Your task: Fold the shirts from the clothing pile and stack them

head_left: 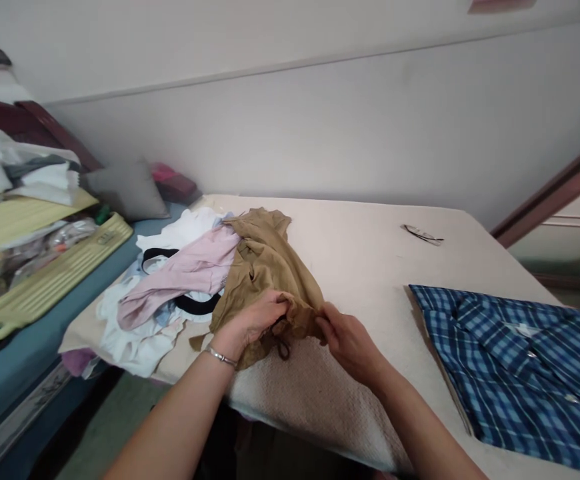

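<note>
A crumpled tan-brown garment (270, 267) with a dark drawstring-like loop (283, 348) lies across the front of the covered table, its upper part resting against the clothes pile. My left hand (265, 313), with a silver bracelet at the wrist, pinches the garment's near edge. On the other side of that edge, my right hand (335, 327) grips the cloth between thumb and fingers. What kind of garment it is cannot be made out. Touching it on the left are a pink garment (185, 273) and white clothes (143, 337) with black bands.
A folded blue plaid shirt (515, 373) lies at the right of the table (360, 247). Eyeglasses (423, 235) rest near the back. At the left, a blue surface holds a grey cushion (127, 190), a yellow ribbed case (65, 270) and plastic bags. A wall stands behind.
</note>
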Available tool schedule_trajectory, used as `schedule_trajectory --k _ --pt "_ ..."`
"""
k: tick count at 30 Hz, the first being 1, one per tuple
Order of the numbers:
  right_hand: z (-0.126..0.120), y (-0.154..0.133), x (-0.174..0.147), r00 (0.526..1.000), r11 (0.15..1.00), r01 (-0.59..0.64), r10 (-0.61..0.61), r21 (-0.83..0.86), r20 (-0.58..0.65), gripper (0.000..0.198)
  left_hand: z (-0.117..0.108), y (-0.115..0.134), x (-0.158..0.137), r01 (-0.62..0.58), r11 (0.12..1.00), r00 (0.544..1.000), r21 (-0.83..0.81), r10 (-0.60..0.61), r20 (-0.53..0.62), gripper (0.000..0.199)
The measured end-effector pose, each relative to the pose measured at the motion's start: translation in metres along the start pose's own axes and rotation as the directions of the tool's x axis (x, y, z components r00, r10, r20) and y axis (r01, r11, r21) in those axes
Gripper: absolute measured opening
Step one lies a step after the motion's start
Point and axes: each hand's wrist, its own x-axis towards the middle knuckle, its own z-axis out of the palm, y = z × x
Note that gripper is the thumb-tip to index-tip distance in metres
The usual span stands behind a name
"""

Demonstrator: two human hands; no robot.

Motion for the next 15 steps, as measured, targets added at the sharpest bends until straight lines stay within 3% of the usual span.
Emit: schedule_trajectory --k 3,4,6,8,10,12,15 --pt "-0.030 0.011 0.000 0.964 0.966 -0.089 0.145 0.243 -0.222 0.028 -0.016 0.002 0.000 -0.032 0.999 0.999 0.020 0.032 -0.031 0.021" --pt "-0.043 0.019 0.001 0.914 0.947 -0.108 0.215 0.304 -0.346 0.029 -0.022 0.003 -0.001 -0.021 1.000 0.997 0.012 0.022 -0.075 0.027" --pt "-0.067 0.036 0.001 0.759 0.920 -0.131 0.333 0.369 -0.560 0.030 -0.036 0.005 -0.001 0.028 0.999 0.987 -0.023 -0.031 -0.159 0.038" --pt "-0.083 0.049 0.002 0.646 0.905 -0.168 0.400 0.390 -0.650 0.029 -0.047 0.005 0.000 0.059 0.998 0.973 -0.034 -0.065 -0.219 0.043" --pt "-0.086 0.054 0.002 0.635 0.903 -0.198 0.414 0.382 -0.652 0.028 -0.052 0.003 0.002 0.052 0.999 0.966 0.001 -0.050 -0.255 0.041" --pt "-0.082 0.052 0.002 0.665 0.914 -0.199 0.391 0.354 -0.636 0.027 -0.051 0.000 0.003 0.031 0.997 0.966 0.064 -0.013 -0.260 0.036" --pt "-0.075 0.047 0.004 0.683 0.930 -0.182 0.353 0.320 -0.639 0.026 -0.036 -0.006 0.004 -0.042 0.975 0.988 0.216 0.073 -0.135 0.025"
